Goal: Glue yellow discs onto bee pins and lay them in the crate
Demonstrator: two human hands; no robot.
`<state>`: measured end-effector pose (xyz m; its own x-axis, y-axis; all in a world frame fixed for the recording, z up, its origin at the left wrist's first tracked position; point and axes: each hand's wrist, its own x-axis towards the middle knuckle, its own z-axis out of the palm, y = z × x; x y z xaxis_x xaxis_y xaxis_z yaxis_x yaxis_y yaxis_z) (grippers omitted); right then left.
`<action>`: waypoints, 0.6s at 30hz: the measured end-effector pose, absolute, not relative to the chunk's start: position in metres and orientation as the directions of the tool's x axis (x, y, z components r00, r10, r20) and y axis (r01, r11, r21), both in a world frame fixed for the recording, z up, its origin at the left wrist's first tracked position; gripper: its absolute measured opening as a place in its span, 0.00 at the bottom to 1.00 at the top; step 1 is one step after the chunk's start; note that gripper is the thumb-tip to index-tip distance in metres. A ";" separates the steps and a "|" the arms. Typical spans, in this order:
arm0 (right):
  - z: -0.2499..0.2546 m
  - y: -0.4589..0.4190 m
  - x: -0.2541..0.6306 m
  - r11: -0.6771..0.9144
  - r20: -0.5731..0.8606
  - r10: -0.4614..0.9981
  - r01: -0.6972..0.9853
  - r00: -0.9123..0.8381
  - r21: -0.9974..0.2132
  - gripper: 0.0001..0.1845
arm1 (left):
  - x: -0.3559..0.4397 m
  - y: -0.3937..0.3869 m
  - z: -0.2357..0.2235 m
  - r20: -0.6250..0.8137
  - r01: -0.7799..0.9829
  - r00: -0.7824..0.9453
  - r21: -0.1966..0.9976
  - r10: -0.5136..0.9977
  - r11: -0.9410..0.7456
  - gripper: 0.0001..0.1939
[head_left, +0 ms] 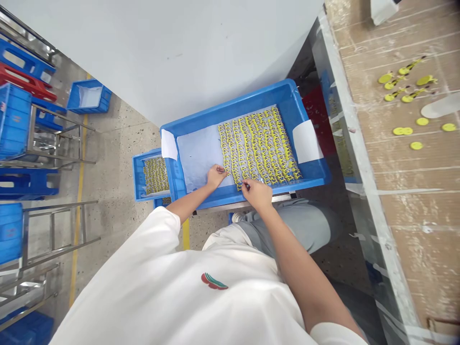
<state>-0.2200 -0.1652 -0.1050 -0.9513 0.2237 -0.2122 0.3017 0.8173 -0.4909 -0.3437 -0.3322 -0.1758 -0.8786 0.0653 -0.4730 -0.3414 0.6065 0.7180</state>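
A blue plastic crate (pixel 233 111) lies before me, lined with a pale sheet (pixel 199 153). Rows of small yellow pieces with dark parts (pixel 258 143) cover the right part of that sheet. My left hand (pixel 216 176) is at the left end of the rows, its fingertips pinched on a small yellow piece (pixel 227 173). Near the crate's front wall, my right hand (pixel 258 192) has thumb and fingers closed together by the lower end of a row. Whatever is between those right fingertips is too small to make out.
To the right stands a cardboard-covered table (pixel 395 201) with loose yellow discs (pixel 416 145) and several yellow pieces with dark stems (pixel 391 97). A smaller blue crate (pixel 139 179) of similar pieces sits at the left. Metal racks (pixel 53 211) stand farther left. A white surface (pixel 179 52) lies beyond the crate.
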 end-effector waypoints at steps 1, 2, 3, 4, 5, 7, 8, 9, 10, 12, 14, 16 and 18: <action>-0.105 -0.165 -0.220 0.817 -0.210 0.224 0.301 -0.952 -0.491 0.15 | -0.344 -0.332 -0.176 -0.476 -0.343 -0.877 0.719 0.068 0.604 0.14; -0.105 -0.165 -0.220 0.817 -0.208 0.225 0.300 -0.952 -0.492 0.15 | -0.345 -0.331 -0.176 -0.478 -0.344 -0.876 0.720 0.070 0.602 0.15; -0.105 -0.165 -0.219 0.817 -0.206 0.225 0.300 -0.952 -0.492 0.15 | -0.345 -0.331 -0.176 -0.480 -0.345 -0.874 0.721 0.073 0.600 0.15; -0.105 -0.165 -0.219 0.817 -0.205 0.226 0.300 -0.952 -0.493 0.15 | -0.345 -0.331 -0.175 -0.481 -0.346 -0.873 0.723 0.076 0.598 0.16; -0.105 -0.165 -0.219 0.817 -0.204 0.227 0.300 -0.952 -0.493 0.15 | -0.345 -0.330 -0.175 -0.482 -0.347 -0.873 0.724 0.077 0.596 0.16; -0.105 -0.165 -0.219 0.816 -0.200 0.230 0.300 -0.953 -0.494 0.14 | -0.345 -0.329 -0.174 -0.481 -0.347 -0.873 0.727 0.079 0.592 0.17; -0.106 -0.165 -0.219 0.816 -0.197 0.231 0.300 -0.953 -0.495 0.14 | -0.345 -0.328 -0.174 -0.480 -0.347 -0.874 0.728 0.079 0.591 0.17; -0.106 -0.165 -0.219 0.815 -0.194 0.233 0.300 -0.953 -0.495 0.14 | -0.345 -0.328 -0.173 -0.479 -0.346 -0.875 0.729 0.078 0.590 0.18; -0.107 -0.166 -0.219 0.815 -0.191 0.234 0.300 -0.953 -0.496 0.14 | -0.344 -0.327 -0.173 -0.476 -0.345 -0.876 0.729 0.076 0.591 0.18; -0.107 -0.166 -0.219 0.815 -0.184 0.234 0.296 -0.955 -0.498 0.15 | -0.344 -0.326 -0.171 -0.470 -0.342 -0.880 0.729 0.070 0.593 0.18; -0.108 -0.166 -0.218 0.815 -0.177 0.232 0.290 -0.957 -0.502 0.15 | -0.344 -0.325 -0.169 -0.461 -0.338 -0.885 0.728 0.061 0.596 0.18; -0.109 -0.166 -0.218 0.815 -0.170 0.230 0.285 -0.958 -0.505 0.14 | -0.344 -0.325 -0.168 -0.454 -0.335 -0.890 0.726 0.052 0.600 0.18; -0.109 -0.166 -0.218 0.814 -0.166 0.230 0.283 -0.959 -0.507 0.14 | -0.345 -0.324 -0.167 -0.449 -0.334 -0.892 0.723 0.043 0.605 0.17</action>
<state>-0.2176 -0.1661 -0.1090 -0.9590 0.2298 -0.1657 0.2827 0.8142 -0.5072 -0.3447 -0.3243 -0.1670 -0.8924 0.0435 -0.4491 -0.3341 0.6052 0.7225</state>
